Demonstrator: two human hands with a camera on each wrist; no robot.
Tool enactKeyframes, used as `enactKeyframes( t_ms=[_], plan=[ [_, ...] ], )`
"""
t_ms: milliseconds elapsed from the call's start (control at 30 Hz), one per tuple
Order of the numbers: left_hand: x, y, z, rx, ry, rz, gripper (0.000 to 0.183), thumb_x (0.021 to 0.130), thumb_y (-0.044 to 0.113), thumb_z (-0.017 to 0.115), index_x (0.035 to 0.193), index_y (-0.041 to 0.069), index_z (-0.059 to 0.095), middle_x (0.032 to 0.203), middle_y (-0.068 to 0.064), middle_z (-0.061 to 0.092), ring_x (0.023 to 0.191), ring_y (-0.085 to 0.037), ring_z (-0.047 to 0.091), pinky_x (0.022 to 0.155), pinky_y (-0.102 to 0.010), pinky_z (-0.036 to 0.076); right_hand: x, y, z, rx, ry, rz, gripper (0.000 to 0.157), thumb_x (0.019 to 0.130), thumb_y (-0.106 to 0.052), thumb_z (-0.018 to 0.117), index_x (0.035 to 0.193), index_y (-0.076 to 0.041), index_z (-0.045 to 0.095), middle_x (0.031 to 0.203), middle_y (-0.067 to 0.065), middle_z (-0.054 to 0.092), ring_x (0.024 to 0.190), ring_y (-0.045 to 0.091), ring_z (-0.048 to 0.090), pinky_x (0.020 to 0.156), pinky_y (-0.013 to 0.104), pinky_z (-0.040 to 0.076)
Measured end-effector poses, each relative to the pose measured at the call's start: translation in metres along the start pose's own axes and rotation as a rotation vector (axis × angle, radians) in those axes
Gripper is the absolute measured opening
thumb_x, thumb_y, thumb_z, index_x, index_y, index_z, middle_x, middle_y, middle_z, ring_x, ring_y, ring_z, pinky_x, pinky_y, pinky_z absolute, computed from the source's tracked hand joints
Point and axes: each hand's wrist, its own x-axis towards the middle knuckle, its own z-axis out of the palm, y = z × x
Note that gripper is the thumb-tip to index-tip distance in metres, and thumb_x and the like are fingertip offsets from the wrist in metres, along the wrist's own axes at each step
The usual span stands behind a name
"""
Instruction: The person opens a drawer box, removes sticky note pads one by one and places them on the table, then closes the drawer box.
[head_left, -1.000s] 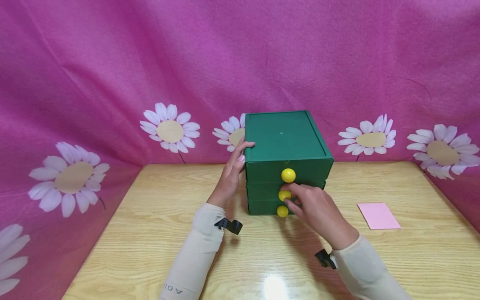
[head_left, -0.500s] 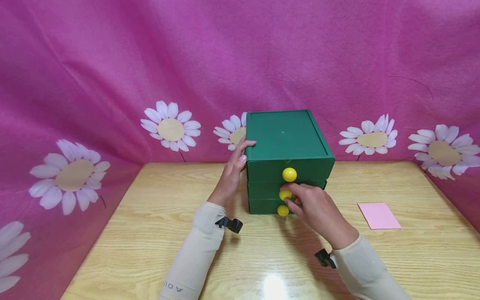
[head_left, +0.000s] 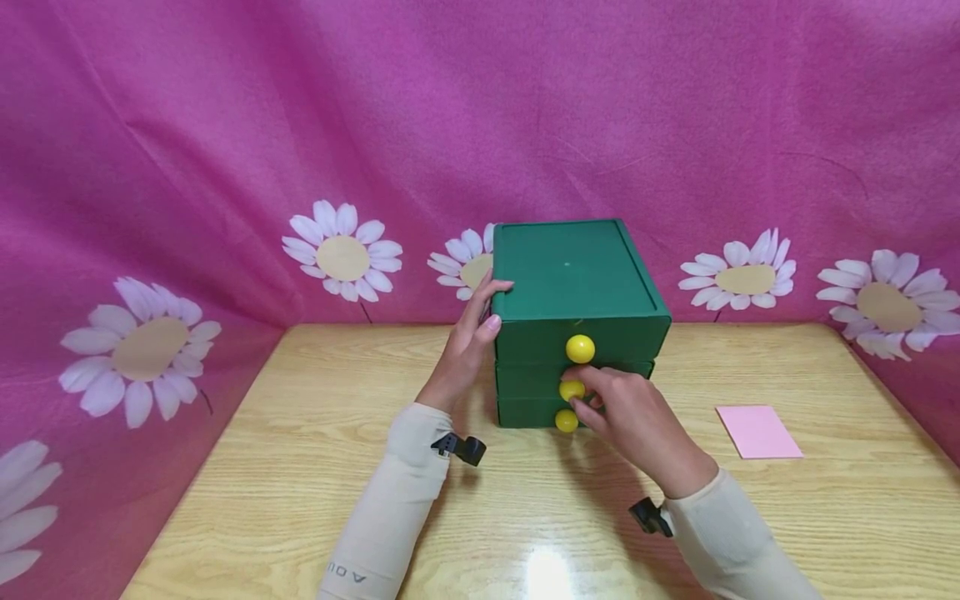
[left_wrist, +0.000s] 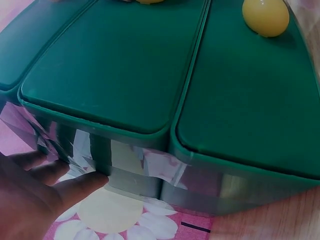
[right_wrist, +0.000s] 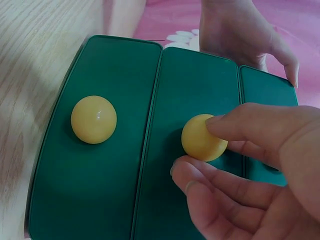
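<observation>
A green three-drawer box (head_left: 570, 275) stands on the table, each drawer front bearing a round yellow knob. My right hand (head_left: 637, 417) pinches the middle knob (right_wrist: 204, 139) between thumb and fingers, as the right wrist view shows. All the drawer fronts sit flush with one another there. Against the box's left side lies my left hand (head_left: 465, 350), its fingers fairly straight and one fingertip over the top edge. In the left wrist view, the left fingers (left_wrist: 82, 187) touch the shiny, see-through side wall. The top knob (head_left: 580, 348) and the bottom knob (head_left: 566, 421) are untouched.
To the right of the box, a pink square of paper (head_left: 759, 432) lies flat on the wooden table (head_left: 300, 467). A magenta cloth (head_left: 480, 108) with white daisies hangs behind the table and along its sides.
My left thumb has shifted slightly right onto the box's front left edge. The right hand keeps its pinch on the middle knob, and the drawers look unchanged.
</observation>
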Motion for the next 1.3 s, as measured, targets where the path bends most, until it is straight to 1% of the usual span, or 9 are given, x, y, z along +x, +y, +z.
enactKeyframes(
  t_ms=[100, 200, 333, 433, 567, 767, 1133, 1300],
  plan=[
    [0.000, 0.000, -0.001, -0.003, -0.003, 0.005, 0.051, 0.094, 0.052, 0.039, 0.143, 0.037, 0.038, 0.160, 0.014, 0.010, 0.145, -0.007, 0.013, 0.116, -0.040, 0.018, 0.000, -0.001, 0.000, 0.001, 0.000, -0.002, 0.021, 0.082, -0.011, 0.075, 0.102, -0.011, 0.068, 0.087, 0.000, 0.069, 0.069, 0.007, 0.061, 0.064, 0.029, 0.055],
    [0.000, 0.000, -0.002, -0.010, -0.009, 0.009, 0.052, 0.094, 0.049, 0.039, 0.144, 0.034, 0.037, 0.160, 0.011, 0.009, 0.145, -0.008, 0.013, 0.116, -0.040, 0.018, 0.001, -0.002, 0.000, 0.003, -0.002, 0.000, 0.021, 0.083, -0.011, 0.075, 0.102, -0.010, 0.068, 0.087, 0.000, 0.069, 0.068, 0.006, 0.060, 0.064, 0.029, 0.054],
    [-0.001, 0.002, -0.001, -0.011, -0.026, 0.024, 0.052, 0.095, 0.037, 0.038, 0.146, 0.023, 0.035, 0.162, 0.003, 0.007, 0.146, -0.013, 0.014, 0.117, -0.039, 0.018, 0.000, -0.001, 0.002, -0.001, 0.010, -0.002, 0.020, 0.082, -0.010, 0.075, 0.101, -0.010, 0.068, 0.084, -0.001, 0.068, 0.068, 0.007, 0.060, 0.063, 0.029, 0.054],
    [-0.003, 0.015, 0.001, -0.011, -0.047, 0.024, 0.053, 0.096, 0.029, 0.038, 0.146, 0.013, 0.034, 0.162, -0.006, 0.006, 0.146, -0.019, 0.015, 0.117, -0.039, 0.018, -0.003, -0.001, 0.002, -0.004, 0.020, 0.002, 0.020, 0.082, -0.009, 0.075, 0.101, -0.010, 0.068, 0.081, -0.003, 0.067, 0.066, 0.006, 0.060, 0.062, 0.029, 0.053],
    [-0.006, 0.033, 0.002, -0.017, -0.064, 0.007, 0.052, 0.096, 0.024, 0.037, 0.145, 0.006, 0.033, 0.161, -0.013, 0.006, 0.146, -0.023, 0.016, 0.117, -0.039, 0.019, -0.007, -0.001, 0.002, 0.005, 0.018, 0.024, 0.021, 0.081, -0.009, 0.075, 0.101, -0.010, 0.069, 0.080, -0.004, 0.066, 0.066, 0.006, 0.058, 0.061, 0.027, 0.052],
    [-0.006, 0.038, 0.001, -0.018, -0.058, 0.006, 0.051, 0.096, 0.021, 0.037, 0.145, 0.005, 0.033, 0.161, -0.013, 0.007, 0.146, -0.023, 0.017, 0.117, -0.040, 0.018, -0.009, -0.002, 0.001, 0.007, 0.021, 0.024, 0.021, 0.081, -0.010, 0.075, 0.101, -0.012, 0.068, 0.080, -0.005, 0.065, 0.067, 0.006, 0.057, 0.062, 0.027, 0.051],
    [-0.006, 0.038, -0.003, -0.016, -0.062, 0.008, 0.051, 0.097, 0.020, 0.036, 0.146, 0.006, 0.033, 0.161, -0.012, 0.006, 0.146, -0.022, 0.017, 0.117, -0.039, 0.018, -0.012, -0.008, 0.000, 0.006, 0.003, 0.022, 0.023, 0.081, -0.010, 0.076, 0.102, -0.012, 0.067, 0.081, -0.006, 0.066, 0.068, 0.010, 0.057, 0.062, 0.027, 0.051],
    [-0.006, 0.038, -0.004, -0.004, -0.059, 0.013, 0.051, 0.097, 0.020, 0.036, 0.145, 0.005, 0.033, 0.161, -0.013, 0.006, 0.145, -0.023, 0.018, 0.116, -0.040, 0.019, -0.014, -0.011, 0.000, -0.018, 0.010, 0.014, 0.024, 0.080, -0.011, 0.078, 0.101, -0.013, 0.067, 0.081, -0.006, 0.066, 0.067, 0.011, 0.057, 0.061, 0.028, 0.051]
  ],
)
